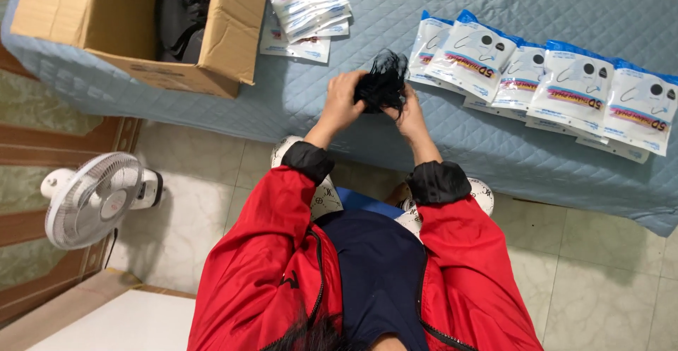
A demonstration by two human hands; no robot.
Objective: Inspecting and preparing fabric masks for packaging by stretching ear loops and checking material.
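Quilted blue bed (438,12) fills the upper view; tiled floor (600,273) below. Left hand (340,104) and right hand (408,107) both have their grip closed on one bundle of black masks (381,82), held just above the bed edge. Row of sealed white-and-blue packs (551,82) lies to the right; a stack of packs (307,1) sits beside an open cardboard box (141,33). White fan (92,197) stands on the floor at left. Judgement: steady the bundle with one hand, keep the ear loops untangled, and separate masks with the fingertips of the other.
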